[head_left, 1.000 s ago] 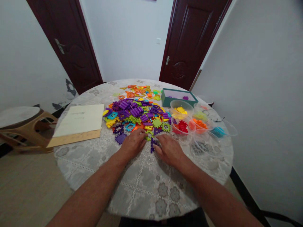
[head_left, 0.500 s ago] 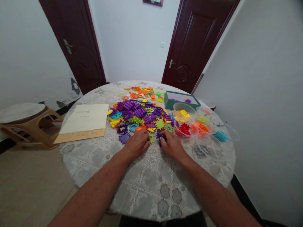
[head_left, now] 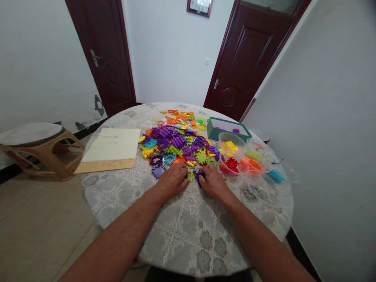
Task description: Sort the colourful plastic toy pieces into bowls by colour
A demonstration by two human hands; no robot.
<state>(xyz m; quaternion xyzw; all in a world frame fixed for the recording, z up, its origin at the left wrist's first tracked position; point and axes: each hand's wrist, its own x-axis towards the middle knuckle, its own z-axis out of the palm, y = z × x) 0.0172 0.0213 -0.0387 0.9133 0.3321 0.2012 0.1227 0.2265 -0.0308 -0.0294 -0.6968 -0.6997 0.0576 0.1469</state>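
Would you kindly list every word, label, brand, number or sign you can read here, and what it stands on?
None can be read.
Cream paper: two short lines of marks, too small and blurred.
Brown strip along its near edge: faint marks, possibly writing, illegible.
Framed wall piece: dark marks, cut off and blurred.

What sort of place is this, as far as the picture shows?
Probably a room in a home: the flower-patterned tablecloth, the panelled wooden-looking door and the low stool suggest it.
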